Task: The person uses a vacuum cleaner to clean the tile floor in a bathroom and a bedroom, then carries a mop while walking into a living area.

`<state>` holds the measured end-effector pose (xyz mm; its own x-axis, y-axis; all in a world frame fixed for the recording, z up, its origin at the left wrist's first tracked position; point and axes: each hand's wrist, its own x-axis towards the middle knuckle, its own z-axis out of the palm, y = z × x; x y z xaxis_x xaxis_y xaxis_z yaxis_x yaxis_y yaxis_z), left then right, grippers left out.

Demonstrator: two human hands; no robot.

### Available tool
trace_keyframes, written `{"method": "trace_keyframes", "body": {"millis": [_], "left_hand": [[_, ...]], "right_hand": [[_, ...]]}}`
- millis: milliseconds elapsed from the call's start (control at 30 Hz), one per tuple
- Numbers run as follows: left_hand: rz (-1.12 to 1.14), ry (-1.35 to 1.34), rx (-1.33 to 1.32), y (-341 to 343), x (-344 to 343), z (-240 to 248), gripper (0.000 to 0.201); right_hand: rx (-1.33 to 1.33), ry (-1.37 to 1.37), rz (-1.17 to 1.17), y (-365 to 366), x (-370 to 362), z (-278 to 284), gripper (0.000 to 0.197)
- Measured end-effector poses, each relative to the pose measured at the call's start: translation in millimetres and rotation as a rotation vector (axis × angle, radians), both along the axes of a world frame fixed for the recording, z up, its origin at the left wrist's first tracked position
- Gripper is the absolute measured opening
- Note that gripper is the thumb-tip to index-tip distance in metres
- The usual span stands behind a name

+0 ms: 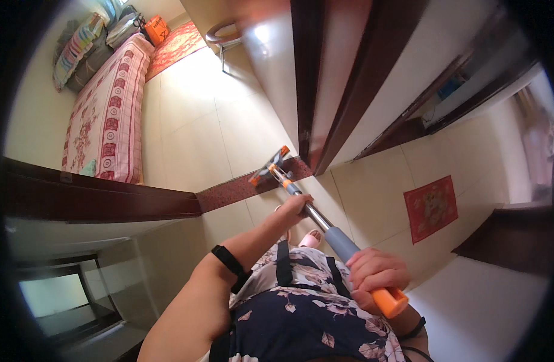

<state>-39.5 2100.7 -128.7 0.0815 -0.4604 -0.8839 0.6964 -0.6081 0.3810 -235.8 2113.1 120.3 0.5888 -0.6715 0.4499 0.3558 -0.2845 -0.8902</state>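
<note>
A long-handled mop [320, 218] slants from my body down to the doorway floor. Its narrow head [270, 167], dark grey with orange ends, is at the speckled dark red door sill [219, 194]. My left hand [296, 206] is wrapped round the metal shaft, partway down. Higher up, my right hand [378, 273] grips the grey handle just below its orange end cap. From this angle I cannot tell whether the whole head edge touches the floor.
Dark wooden door frames [349, 78] rise just beyond the mop head, and another [102, 196] runs along the left. Past the sill are a pink-covered bed [111, 114] and a stool [224, 37]. A red mat [430, 208] lies on the tiles at right.
</note>
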Motion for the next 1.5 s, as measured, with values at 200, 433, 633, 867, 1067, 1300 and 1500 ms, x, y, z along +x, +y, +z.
{"method": "trace_keyframes", "body": {"millis": [200,433,633,867,1067,1300,1500], "left_hand": [[0.077,-0.245,-0.177,-46.8,106.4,-52.1,0.006],[-0.192,-0.47,-0.086,-102.2,221.4,-95.5,0.02],[-0.902,-1.474,-0.449,-81.1,223.0,-63.0,0.027],[-1.146,-1.216,-0.931,-55.8,166.0,-40.0,0.015],[-1.168,-1.088,-0.99,-0.3,68.3,-20.2,0.018],[-1.21,-1.01,-1.009,68.1,-77.0,-0.2,0.017],[-1.173,-0.904,-1.071,103.7,-168.2,26.6,0.018]], "right_hand": [[-0.091,-0.08,-0.013,-20.8,92.0,-68.4,0.019],[-0.132,0.074,-0.153,-54.3,201.4,-132.6,0.02],[-0.101,0.12,-0.219,-50.5,196.5,-112.0,0.021],[-0.123,0.2,-0.188,-28.6,140.6,-45.7,0.018],[-0.14,0.239,-0.09,12.5,44.3,-9.5,0.016],[-0.034,0.303,-0.033,66.3,-95.7,24.8,0.012],[0.043,0.383,-0.008,87.1,-179.1,60.0,0.011]]}}
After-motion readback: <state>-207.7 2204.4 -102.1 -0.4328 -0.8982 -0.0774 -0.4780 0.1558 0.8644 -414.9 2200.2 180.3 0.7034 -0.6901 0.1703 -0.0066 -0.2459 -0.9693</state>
